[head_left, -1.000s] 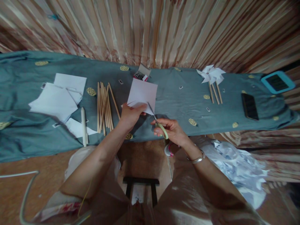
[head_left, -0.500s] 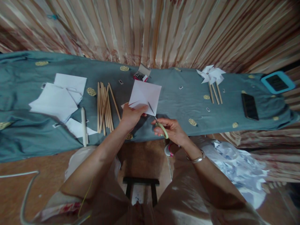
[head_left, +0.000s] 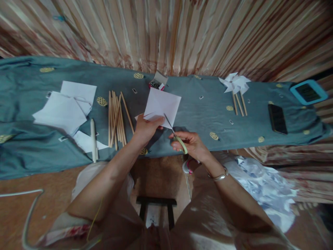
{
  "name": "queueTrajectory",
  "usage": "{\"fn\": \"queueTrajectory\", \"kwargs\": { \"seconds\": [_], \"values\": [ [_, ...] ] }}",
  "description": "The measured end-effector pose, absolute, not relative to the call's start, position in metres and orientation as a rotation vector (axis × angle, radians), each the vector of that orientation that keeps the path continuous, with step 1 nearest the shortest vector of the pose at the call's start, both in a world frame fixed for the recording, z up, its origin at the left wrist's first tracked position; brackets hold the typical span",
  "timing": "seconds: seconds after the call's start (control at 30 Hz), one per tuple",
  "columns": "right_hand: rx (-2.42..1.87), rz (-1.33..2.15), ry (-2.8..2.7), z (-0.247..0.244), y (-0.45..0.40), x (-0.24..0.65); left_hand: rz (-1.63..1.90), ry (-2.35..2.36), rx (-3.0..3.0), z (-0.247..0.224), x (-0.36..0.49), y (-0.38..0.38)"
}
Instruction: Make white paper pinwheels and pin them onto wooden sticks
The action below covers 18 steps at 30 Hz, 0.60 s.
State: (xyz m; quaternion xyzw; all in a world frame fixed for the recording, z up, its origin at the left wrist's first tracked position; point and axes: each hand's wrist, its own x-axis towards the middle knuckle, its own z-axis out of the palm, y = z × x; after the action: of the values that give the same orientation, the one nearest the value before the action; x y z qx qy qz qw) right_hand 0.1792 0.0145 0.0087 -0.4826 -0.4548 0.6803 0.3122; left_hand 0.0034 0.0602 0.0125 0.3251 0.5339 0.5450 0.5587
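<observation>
My left hand (head_left: 147, 129) pinches a white paper square (head_left: 163, 104) at its lower left edge, thumb on top. The square has crease lines and a slit near my thumb. In my right hand (head_left: 191, 143) are scissors (head_left: 181, 143) with light green handles. Their blades lie at the square's lower corner, pointing in toward its middle. Just left of my left hand several wooden sticks (head_left: 119, 119) lie on the green cloth. Behind the paper stands an open small box (head_left: 156, 83) of dark pins.
White sheets (head_left: 61, 113) and a white pen-like tool (head_left: 93, 140) lie left. Paper pinwheels (head_left: 234, 84) on sticks, a black phone (head_left: 278, 119) and a blue-framed device (head_left: 308, 91) lie right. Paper scraps (head_left: 267, 191) sit below the table's right side. A curtain (head_left: 166, 38) hangs behind.
The paper's upper and right parts have shifted slightly up and right. Both hands stay almost where they were, with the scissors still at the lower corner.
</observation>
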Motion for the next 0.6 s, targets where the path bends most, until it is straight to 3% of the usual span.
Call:
{"fn": "queueTrajectory", "kwargs": {
  "seconds": [0.6],
  "values": [
    [-1.265,1.773,-1.254,0.0062,0.0163,0.1804,1.292,1.249,0.768,0.0127,0.0033,0.0582]
  ]
}}
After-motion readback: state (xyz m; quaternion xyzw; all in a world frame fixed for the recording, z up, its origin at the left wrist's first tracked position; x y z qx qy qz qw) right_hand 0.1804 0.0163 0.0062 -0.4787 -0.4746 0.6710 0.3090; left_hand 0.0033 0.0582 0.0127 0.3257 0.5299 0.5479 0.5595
